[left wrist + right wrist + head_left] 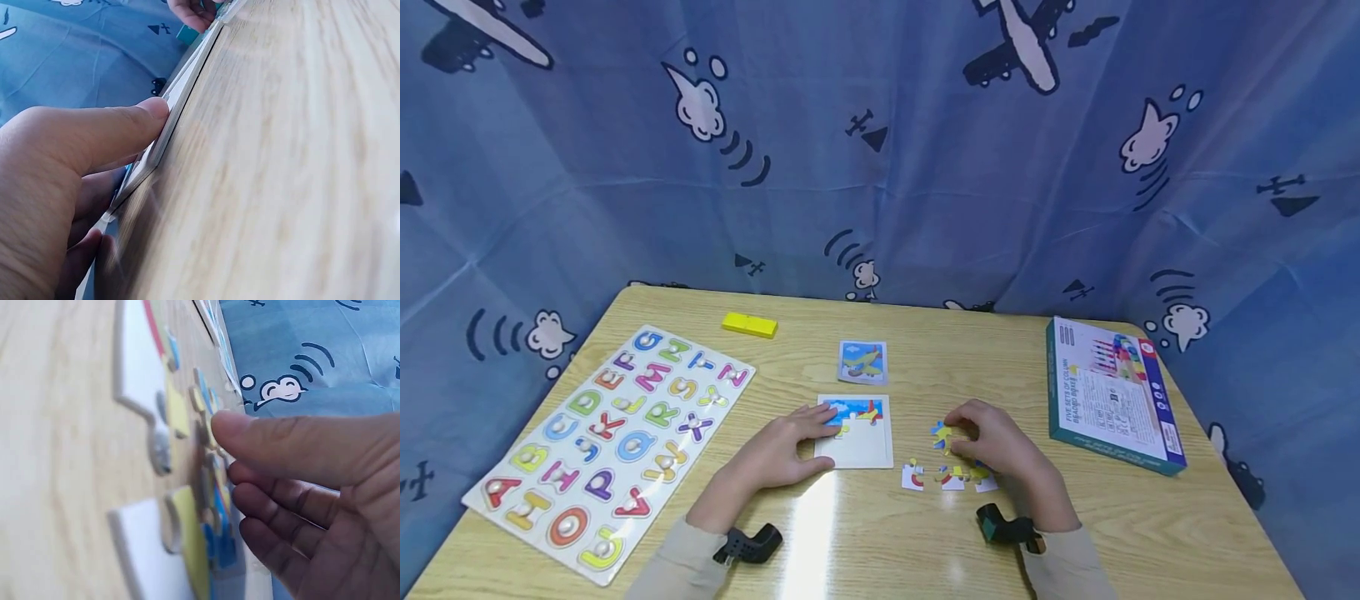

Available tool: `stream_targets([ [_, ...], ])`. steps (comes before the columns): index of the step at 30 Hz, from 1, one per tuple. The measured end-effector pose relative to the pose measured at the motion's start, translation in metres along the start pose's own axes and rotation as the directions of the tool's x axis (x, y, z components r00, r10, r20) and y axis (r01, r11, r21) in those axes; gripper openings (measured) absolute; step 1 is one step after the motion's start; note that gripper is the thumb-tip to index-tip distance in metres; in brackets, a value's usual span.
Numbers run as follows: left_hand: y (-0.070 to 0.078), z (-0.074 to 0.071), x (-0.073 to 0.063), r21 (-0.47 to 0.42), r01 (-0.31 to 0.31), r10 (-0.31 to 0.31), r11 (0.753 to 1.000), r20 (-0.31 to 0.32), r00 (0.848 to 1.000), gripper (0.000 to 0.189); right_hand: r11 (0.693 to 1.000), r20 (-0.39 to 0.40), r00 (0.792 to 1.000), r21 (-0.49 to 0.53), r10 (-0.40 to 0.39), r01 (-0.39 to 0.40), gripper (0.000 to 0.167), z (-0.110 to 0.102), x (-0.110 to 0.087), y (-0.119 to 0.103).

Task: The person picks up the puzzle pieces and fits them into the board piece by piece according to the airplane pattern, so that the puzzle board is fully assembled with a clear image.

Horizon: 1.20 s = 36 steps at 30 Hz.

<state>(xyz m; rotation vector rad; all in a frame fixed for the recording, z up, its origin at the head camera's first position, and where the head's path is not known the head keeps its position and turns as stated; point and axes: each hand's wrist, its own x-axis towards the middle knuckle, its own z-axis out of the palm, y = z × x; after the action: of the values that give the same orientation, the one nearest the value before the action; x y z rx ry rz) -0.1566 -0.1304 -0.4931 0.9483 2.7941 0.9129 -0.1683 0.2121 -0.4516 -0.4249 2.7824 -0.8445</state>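
Note:
In the head view my left hand (782, 446) rests on the left side of a white puzzle tray (859, 454), fingers on top. Its thumb lies at the tray's near edge, also seen in the left wrist view. Along the tray's top sit fitted puzzle pieces (868, 410) with blue sky and part of a yellow plane. To the right, my right hand (996, 437) has its thumb and index finger about a yellow and blue puzzle piece (941, 435); in the right wrist view the thumb hides the contact. Loose pieces (913, 477) lie nearer me, partly under that hand.
A picture card (862, 363) of a yellow plane lies behind the tray. On the left are an alphabet board (617, 433) and a yellow block (749, 325). A boxed set (1112, 396) stands at the right. A blue curtain (880, 167) hangs behind the table.

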Motion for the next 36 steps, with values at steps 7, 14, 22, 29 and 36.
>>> stream_targets([
  [7, 0.000, 0.000, 0.000, -0.001, 0.013, -0.013, 1.000, 0.008, 1.000, 0.050, 0.999, -0.006, 0.999, 0.007, -0.035, 0.035, 0.024, 0.004, 0.002, 0.004],
  [14, 0.000, 0.000, 0.001, 0.002, 0.008, -0.008, 1.000, -0.002, 1.000, 0.050, 0.997, -0.037, 0.996, 0.002, -0.078, 0.078, 0.023, 0.005, 0.002, 0.004],
  [22, 0.001, 0.000, 0.001, -0.007, -0.012, 0.012, 1.000, -0.016, 1.000, 0.049, 0.992, -0.033, 0.999, 0.129, 0.006, -0.002, 0.023, 0.005, 0.004, 0.002],
  [29, 0.001, -0.001, 0.000, -0.008, -0.010, 0.010, 1.000, -0.011, 1.000, 0.050, 0.979, -0.066, 0.998, 0.202, -0.014, 0.027, 0.024, 0.006, 0.004, -0.001],
  [36, 0.001, -0.001, 0.000, -0.010, -0.016, 0.016, 1.000, -0.010, 1.000, 0.050, 0.964, -0.080, 0.992, 0.241, -0.099, 0.116, 0.025, 0.010, 0.005, -0.007],
])
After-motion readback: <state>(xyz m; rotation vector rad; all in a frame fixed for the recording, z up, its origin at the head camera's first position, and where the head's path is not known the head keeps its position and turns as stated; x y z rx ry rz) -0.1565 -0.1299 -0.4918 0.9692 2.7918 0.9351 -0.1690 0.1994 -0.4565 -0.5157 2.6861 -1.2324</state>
